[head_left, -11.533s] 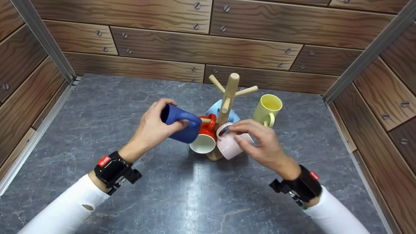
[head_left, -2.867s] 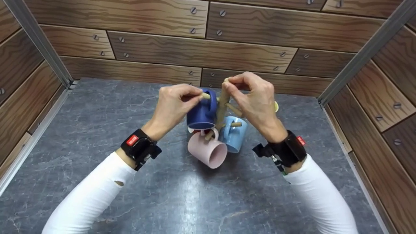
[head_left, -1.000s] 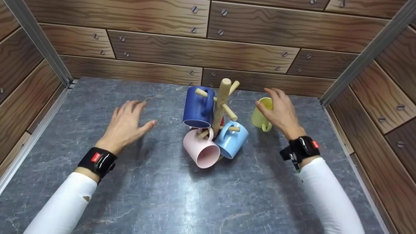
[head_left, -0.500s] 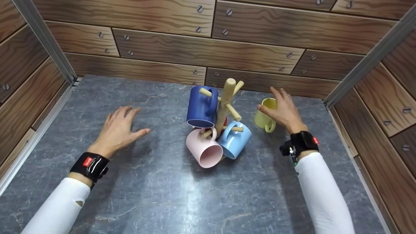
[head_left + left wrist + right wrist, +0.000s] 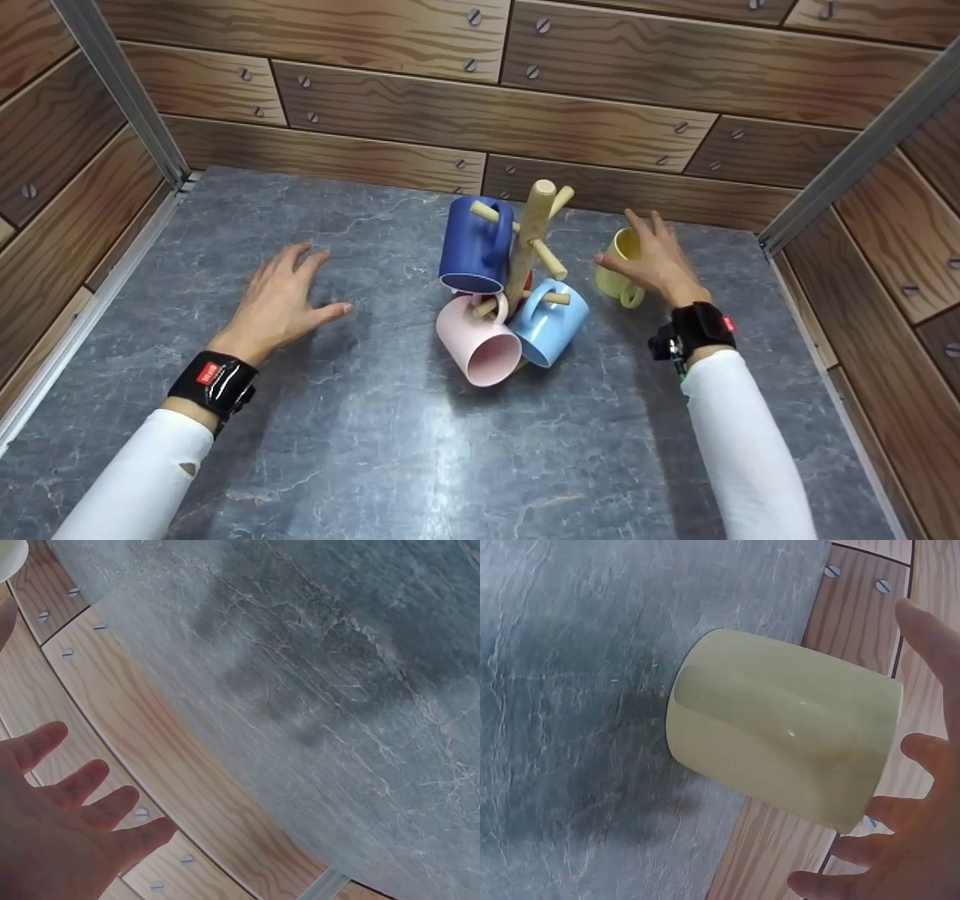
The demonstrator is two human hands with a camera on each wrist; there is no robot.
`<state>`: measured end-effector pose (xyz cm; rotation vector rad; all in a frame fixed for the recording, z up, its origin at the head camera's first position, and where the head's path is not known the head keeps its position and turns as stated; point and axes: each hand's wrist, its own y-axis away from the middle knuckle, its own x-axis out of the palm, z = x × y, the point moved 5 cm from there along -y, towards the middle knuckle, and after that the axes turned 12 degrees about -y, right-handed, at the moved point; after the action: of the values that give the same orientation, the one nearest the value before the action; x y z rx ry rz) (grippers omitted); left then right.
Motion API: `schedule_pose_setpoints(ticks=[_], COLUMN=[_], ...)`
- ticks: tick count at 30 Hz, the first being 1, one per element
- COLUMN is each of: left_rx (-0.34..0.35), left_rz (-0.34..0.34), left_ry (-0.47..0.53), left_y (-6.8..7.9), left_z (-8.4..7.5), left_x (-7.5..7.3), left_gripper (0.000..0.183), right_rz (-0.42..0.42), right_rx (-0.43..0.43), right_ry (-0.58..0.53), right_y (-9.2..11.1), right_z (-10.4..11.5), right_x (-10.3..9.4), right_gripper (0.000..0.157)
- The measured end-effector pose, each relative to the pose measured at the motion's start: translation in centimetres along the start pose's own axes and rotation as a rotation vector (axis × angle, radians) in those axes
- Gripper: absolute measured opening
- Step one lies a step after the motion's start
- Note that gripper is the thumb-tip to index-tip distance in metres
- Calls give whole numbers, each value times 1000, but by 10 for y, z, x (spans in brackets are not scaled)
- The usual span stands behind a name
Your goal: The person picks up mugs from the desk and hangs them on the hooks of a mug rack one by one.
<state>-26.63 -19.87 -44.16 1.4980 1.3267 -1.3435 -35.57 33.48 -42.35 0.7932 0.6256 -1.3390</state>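
My left hand [image 5: 274, 304] hovers over the table left of a wooden mug tree [image 5: 536, 214], fingers spread and holding nothing. My right hand [image 5: 660, 259] is at the yellow mug [image 5: 613, 283], fingers extended around its rim side; the right wrist view shows the mug's side [image 5: 780, 727] with fingers apart from it. That mug stands upright on the table, handle toward the front. On the tree's pegs hang a dark blue mug [image 5: 466, 251], a pink mug [image 5: 463, 326] and a light blue mug [image 5: 564, 326]. A red mug [image 5: 527, 283] behind them is mostly hidden.
Two upper pegs of the tree, a front peg [image 5: 550, 260] and a back peg [image 5: 562, 201], bear no mug. Wood-patterned walls [image 5: 390, 105] with metal corner posts [image 5: 124, 90] enclose the grey marbled table [image 5: 360, 465] at the back and sides.
Earlier, my left hand held the dark blue mug; it now hangs on an upper peg. The tree has turned. Both hands have moved off it, the right to the yellow mug; lately both barely move.
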Motion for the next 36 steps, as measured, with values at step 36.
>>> schedule_pose_setpoints(ticks=[36], left_rx=[-3], left_rz=[28], left_ry=[16], left_y=[0], left_z=[-8], left_x=[3], left_gripper=[90], right_rz=[-238], right_rx=[-30], right_ry=[20], right_y=[31], right_z=[3], right_x=[-28], right_gripper=[90])
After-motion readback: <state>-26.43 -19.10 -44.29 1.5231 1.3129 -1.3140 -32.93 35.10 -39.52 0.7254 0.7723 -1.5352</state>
